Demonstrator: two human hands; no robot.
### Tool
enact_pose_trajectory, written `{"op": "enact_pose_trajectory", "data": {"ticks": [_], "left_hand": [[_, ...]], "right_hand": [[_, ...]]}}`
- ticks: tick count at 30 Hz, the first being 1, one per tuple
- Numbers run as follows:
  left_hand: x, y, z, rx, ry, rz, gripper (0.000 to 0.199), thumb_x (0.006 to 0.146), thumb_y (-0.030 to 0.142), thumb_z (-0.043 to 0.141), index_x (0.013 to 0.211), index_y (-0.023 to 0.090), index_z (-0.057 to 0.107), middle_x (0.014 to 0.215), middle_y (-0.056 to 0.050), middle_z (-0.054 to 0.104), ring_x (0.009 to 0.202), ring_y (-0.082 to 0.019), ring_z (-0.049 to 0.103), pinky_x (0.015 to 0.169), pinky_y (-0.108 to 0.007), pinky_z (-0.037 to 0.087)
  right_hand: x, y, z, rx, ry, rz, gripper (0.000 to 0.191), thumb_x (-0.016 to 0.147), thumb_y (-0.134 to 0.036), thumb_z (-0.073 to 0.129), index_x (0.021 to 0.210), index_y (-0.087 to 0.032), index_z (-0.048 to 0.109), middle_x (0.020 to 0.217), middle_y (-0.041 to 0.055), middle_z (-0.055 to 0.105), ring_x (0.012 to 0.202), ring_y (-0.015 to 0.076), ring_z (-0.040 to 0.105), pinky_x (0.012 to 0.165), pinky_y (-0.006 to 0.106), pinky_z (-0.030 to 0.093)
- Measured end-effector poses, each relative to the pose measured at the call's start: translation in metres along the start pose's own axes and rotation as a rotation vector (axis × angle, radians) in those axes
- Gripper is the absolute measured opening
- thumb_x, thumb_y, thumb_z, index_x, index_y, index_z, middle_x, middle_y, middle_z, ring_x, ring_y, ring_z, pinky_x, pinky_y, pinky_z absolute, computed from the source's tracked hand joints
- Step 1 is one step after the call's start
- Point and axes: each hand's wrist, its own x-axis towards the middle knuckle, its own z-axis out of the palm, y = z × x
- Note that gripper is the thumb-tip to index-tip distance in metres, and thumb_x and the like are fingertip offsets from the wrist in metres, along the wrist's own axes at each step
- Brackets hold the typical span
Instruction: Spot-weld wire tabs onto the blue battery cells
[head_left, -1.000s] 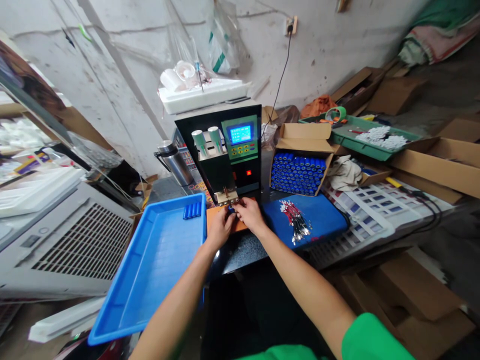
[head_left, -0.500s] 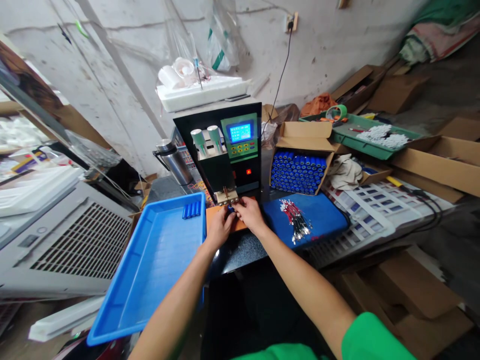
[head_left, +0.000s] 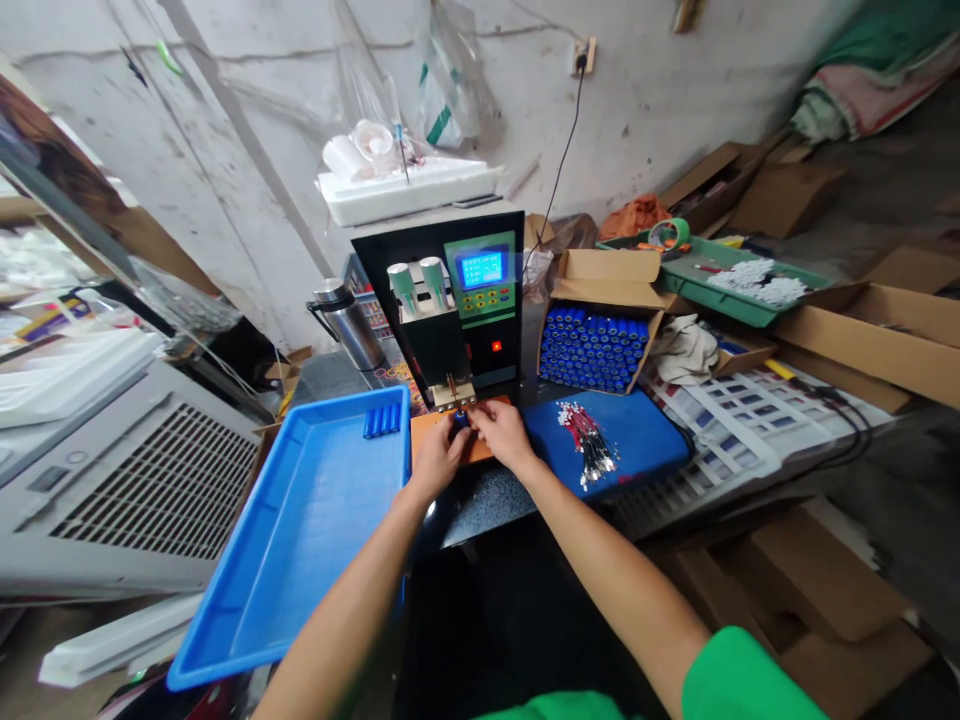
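Note:
My left hand point(head_left: 437, 457) is closed round a blue cylindrical battery cell point(head_left: 460, 419), held just under the electrode tips of a black spot welder point(head_left: 491, 345). Close beside it, my right hand point(head_left: 502, 434) pinches at the cell's right side; what sits between its fingertips is too small to make out. Both hands are over an orange block point(head_left: 424, 428) at the foot of the machine. To the right, a bunch of red and black wire leads point(head_left: 589, 443) lies on a blue pad point(head_left: 645, 430).
On the left stands a blue tray point(head_left: 300, 540) with several blue cells point(head_left: 382, 421) in its far corner. Behind the pad is a carton packed with blue cells point(head_left: 596, 345). A steel flask point(head_left: 352, 325) stands left of the welder, a green tray point(head_left: 750, 295) at far right.
The hands have barely moved; the cell's top shows a little more below the electrodes. The view has shifted slightly.

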Motion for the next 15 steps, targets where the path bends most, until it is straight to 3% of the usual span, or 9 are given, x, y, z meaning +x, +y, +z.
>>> {"op": "enact_pose_trajectory", "data": {"ticks": [4,6,10,15], "left_hand": [[-0.001,0.000,0.000,0.017,0.015,0.001,0.018,0.090,0.031,0.052,0.093,0.016,0.060,0.086,-0.006,0.066,0.079,-0.020,0.060,0.075,-0.034,0.048],[-0.002,0.002,-0.001,0.022,0.023,0.024,0.016,0.089,0.030,0.052,0.090,0.016,0.060,0.083,-0.006,0.065,0.076,-0.019,0.059,0.073,-0.032,0.047],[-0.004,0.005,-0.004,0.046,0.010,0.092,0.015,0.090,0.027,0.051,0.094,0.016,0.061,0.082,-0.005,0.065,0.075,-0.018,0.058,0.073,-0.032,0.046],[-0.006,0.005,-0.008,0.109,-0.023,0.181,0.021,0.091,0.025,0.048,0.103,0.017,0.063,0.091,-0.009,0.067,0.085,-0.021,0.062,0.080,-0.036,0.048]], "right_hand": [[-0.012,-0.016,-0.021,-0.380,0.155,-0.315,0.019,0.090,-0.030,0.055,0.089,-0.018,0.069,0.087,0.0080,0.070,0.084,0.0215,0.063,0.080,0.033,0.050],[-0.017,-0.026,-0.029,-0.567,0.175,-0.482,0.018,0.089,-0.028,0.057,0.096,-0.016,0.070,0.097,0.0111,0.068,0.098,0.0249,0.059,0.090,0.037,0.047],[-0.021,-0.038,-0.033,-0.780,0.052,-0.647,0.023,0.087,-0.028,0.062,0.106,-0.017,0.069,0.110,0.0123,0.065,0.117,0.0287,0.049,0.105,0.044,0.035],[-0.018,-0.040,-0.025,-0.897,-0.140,-0.643,0.022,0.092,-0.030,0.059,0.108,-0.020,0.069,0.099,0.0092,0.070,0.107,0.0257,0.054,0.106,0.047,0.028]]}}
